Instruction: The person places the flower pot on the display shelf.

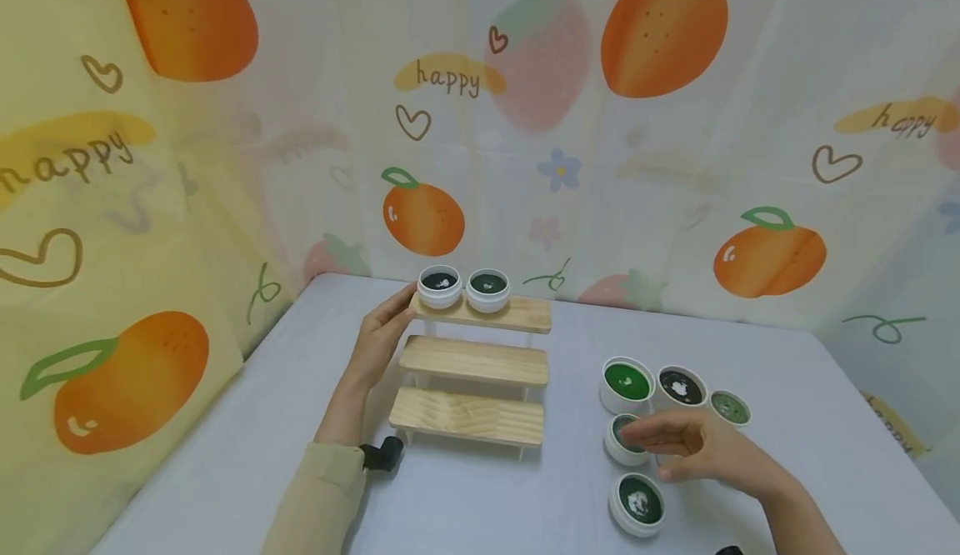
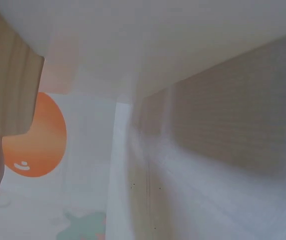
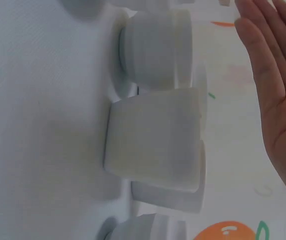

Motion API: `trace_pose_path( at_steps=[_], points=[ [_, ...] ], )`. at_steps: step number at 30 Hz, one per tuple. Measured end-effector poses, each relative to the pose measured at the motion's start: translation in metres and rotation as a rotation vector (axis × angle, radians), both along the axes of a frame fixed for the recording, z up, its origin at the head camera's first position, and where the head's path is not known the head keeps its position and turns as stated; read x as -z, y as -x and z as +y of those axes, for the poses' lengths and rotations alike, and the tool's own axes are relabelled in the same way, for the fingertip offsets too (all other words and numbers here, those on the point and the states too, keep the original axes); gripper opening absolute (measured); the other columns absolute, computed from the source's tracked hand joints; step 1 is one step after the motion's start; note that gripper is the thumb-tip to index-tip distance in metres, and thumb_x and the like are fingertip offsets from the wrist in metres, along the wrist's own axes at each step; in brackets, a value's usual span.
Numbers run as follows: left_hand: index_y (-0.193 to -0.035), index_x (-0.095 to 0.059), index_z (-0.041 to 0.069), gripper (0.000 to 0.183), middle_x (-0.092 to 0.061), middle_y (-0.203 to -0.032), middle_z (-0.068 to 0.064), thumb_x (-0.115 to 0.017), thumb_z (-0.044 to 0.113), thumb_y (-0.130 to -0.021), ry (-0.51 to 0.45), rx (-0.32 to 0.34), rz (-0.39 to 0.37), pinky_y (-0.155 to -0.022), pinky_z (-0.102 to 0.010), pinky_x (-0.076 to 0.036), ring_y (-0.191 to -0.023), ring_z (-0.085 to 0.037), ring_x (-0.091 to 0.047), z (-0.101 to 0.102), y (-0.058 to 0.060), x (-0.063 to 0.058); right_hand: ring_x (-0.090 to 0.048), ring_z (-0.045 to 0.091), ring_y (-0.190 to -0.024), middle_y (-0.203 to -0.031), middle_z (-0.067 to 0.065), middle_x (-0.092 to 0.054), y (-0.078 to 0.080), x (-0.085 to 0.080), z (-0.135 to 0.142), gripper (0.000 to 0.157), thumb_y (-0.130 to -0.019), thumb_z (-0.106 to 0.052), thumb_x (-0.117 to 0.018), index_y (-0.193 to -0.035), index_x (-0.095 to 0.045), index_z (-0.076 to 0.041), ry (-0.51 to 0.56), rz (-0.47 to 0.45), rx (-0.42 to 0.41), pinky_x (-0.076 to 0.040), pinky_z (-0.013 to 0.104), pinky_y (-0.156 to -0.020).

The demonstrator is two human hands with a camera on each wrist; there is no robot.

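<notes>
A three-tier stand [image 1: 472, 363] with pale wooden boards is on the table. My left hand [image 1: 375, 342] grips the left end of its top board, with fingers and thumb at the edge; the board's end [image 2: 13, 75] shows close up in the left wrist view. Two small round white pots with dark green contents, a left pot [image 1: 440, 288] and a right pot [image 1: 488, 290], stand side by side on that board. My right hand [image 1: 697, 447], fingers extended and holding nothing, hovers over more white pots and partly hides some. A tapered white pot [image 3: 155, 140] appears below it in the right wrist view.
Right of the stand are a bright green pot [image 1: 628, 382], a dark pot [image 1: 681, 386], a paler green pot [image 1: 730, 407] and a nearer pot [image 1: 637, 505]. A white cloth covers the table [image 1: 555, 488]. A fruit-printed curtain [image 1: 480, 163] hangs behind.
</notes>
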State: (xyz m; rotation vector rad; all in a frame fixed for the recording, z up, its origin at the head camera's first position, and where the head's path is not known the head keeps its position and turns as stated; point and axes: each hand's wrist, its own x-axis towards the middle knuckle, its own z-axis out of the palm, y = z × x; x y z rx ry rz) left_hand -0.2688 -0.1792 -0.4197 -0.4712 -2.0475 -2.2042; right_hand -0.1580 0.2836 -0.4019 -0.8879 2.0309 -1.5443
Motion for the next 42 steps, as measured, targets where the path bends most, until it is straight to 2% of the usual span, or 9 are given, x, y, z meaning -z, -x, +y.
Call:
trace_pose_path(
  at_steps=[9,15,22,26,31,36,42],
  points=[
    [-0.150,-0.036,-0.001,0.053,-0.036,-0.159,-0.015,-0.050,0.015,-0.102,0.014,-0.004,-0.002,-0.112,-0.009,-0.037,-0.135,0.001,-0.045,0.002,0.001,0.002,-0.061,0.008,-0.125,-0.135,0.003,-0.065,-0.004,0.014,0.005,0.044,-0.088,0.012,-0.061,-0.131,-0.054,0.011,0.102,-0.037,-0.132,-0.049,0.016,-0.105],
    [-0.150,-0.037,-0.003,0.053,-0.035,-0.159,-0.018,-0.051,0.014,-0.102,0.006,-0.009,0.006,-0.109,-0.007,-0.038,-0.127,0.010,-0.048,0.002,0.002,0.001,-0.059,0.007,-0.127,-0.138,0.003,-0.063,-0.006,0.019,0.007,0.046,-0.089,0.010,-0.061,-0.134,-0.053,0.009,0.102,-0.087,-0.150,-0.046,0.014,-0.106],
    [-0.150,-0.037,-0.002,0.051,-0.036,-0.159,-0.016,-0.049,0.012,-0.102,-0.003,0.004,0.006,-0.111,-0.008,-0.037,-0.129,0.010,-0.047,0.001,0.002,0.001,-0.059,0.009,-0.129,-0.141,0.006,-0.061,-0.006,0.023,0.009,0.049,-0.088,0.010,-0.062,-0.136,-0.051,0.009,0.111,-0.110,-0.166,-0.046,0.015,-0.107],
    [-0.150,-0.036,-0.003,0.052,-0.035,-0.159,-0.018,-0.050,0.012,-0.102,-0.003,0.002,0.011,-0.110,-0.007,-0.037,-0.127,0.011,-0.047,0.001,0.001,0.001,-0.055,0.008,-0.133,-0.144,0.006,-0.058,-0.006,0.025,0.010,0.054,-0.086,0.010,-0.064,-0.138,-0.048,0.012,0.130,-0.126,-0.203,-0.045,0.015,-0.109],
    [-0.150,-0.036,-0.002,0.052,-0.035,-0.159,-0.016,-0.050,0.013,-0.102,0.002,0.000,0.005,-0.110,-0.006,-0.037,-0.129,0.010,-0.046,0.000,-0.001,0.000,-0.050,0.005,-0.137,-0.149,0.010,-0.052,-0.006,0.027,0.011,0.063,-0.085,0.007,-0.069,-0.142,-0.043,0.010,0.097,-0.149,-0.235,-0.042,0.015,-0.111],
    [-0.151,-0.036,-0.001,0.052,-0.035,-0.160,-0.014,-0.049,0.014,-0.103,0.013,0.002,0.005,-0.111,-0.008,-0.037,-0.133,0.006,-0.044,-0.001,0.001,0.000,-0.048,0.004,-0.138,-0.151,0.006,-0.051,-0.006,0.029,0.011,0.066,-0.084,0.008,-0.069,-0.144,-0.041,0.009,0.081,-0.141,-0.262,-0.041,0.014,-0.112],
    [-0.150,-0.036,-0.002,0.052,-0.036,-0.159,-0.016,-0.050,0.013,-0.102,0.007,-0.007,0.009,-0.109,-0.007,-0.038,-0.128,0.009,-0.047,0.000,0.001,0.000,-0.048,0.005,-0.139,-0.151,0.009,-0.051,-0.005,0.033,0.012,0.068,-0.081,0.013,-0.069,-0.143,-0.041,0.012,0.094,-0.102,-0.267,-0.041,0.014,-0.112]
  ],
)
